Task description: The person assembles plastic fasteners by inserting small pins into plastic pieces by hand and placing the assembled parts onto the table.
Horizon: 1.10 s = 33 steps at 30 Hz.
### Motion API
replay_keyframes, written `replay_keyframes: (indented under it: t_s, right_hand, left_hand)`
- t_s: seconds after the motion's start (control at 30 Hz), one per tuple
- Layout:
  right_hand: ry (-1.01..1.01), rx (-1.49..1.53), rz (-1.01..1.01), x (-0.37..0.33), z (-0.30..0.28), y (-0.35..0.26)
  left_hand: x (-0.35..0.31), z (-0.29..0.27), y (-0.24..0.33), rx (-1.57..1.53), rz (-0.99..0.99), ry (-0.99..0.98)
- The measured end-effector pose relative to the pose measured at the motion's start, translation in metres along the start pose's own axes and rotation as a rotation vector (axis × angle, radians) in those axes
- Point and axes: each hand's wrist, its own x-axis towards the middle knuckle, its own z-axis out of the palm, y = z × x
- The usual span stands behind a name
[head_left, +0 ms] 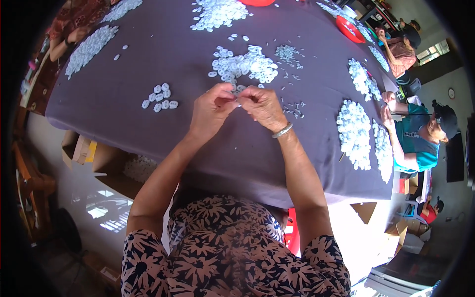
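Note:
My left hand [213,110] and my right hand [263,106] meet over the dark tablecloth [198,158], thumbs and fingertips pinched close together. Between them is a small whitish piece [238,103], mostly hidden by the fingers; its kind does not show. Just beyond my fingertips lies a pile of small white oval plastic pieces [245,64]. Thin grey screw-like or pin-like bits are scattered to its right [288,53], with more of these bits [295,109] nearer my right wrist. Left of my left hand sits a loose group of several white oval pieces [159,97].
More white piles lie at the far side [217,12], far left [91,48] and right [354,133]. A red bowl [350,29] stands far right. A person in teal [420,131] works at the right edge. Below the table's left edge are open cardboard boxes [114,166].

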Motion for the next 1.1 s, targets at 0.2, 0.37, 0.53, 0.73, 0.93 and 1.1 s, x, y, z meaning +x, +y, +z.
replay_keyframes:
  t_s: [0.2,0.37,0.53,0.73,0.93,1.1]
  right_hand:
    - [0.077,0.023,-0.027,-0.001,0.000,-0.004]
    - [-0.140,0.304,0.059,0.003,-0.008,-0.005]
    - [-0.205,0.374,0.132,-0.002,-0.015,-0.019]
    - [-0.248,0.570,0.057,-0.004,-0.012,-0.015]
    - [-0.254,0.581,-0.014,-0.002,-0.008,-0.014]
    - [-0.240,0.598,-0.019,-0.002,-0.007,-0.015]
  left_hand:
    - [0.003,0.000,0.005,-0.200,-0.193,-0.039]
    - [0.005,-0.009,0.008,-0.316,-0.232,-0.073]
    - [0.009,-0.015,0.013,-0.551,-0.380,-0.159]
    - [0.007,-0.010,0.021,-0.745,-0.460,-0.243]
    - [0.005,-0.010,0.021,-0.857,-0.493,-0.341]
    - [0.007,-0.009,0.019,-0.897,-0.540,-0.355]
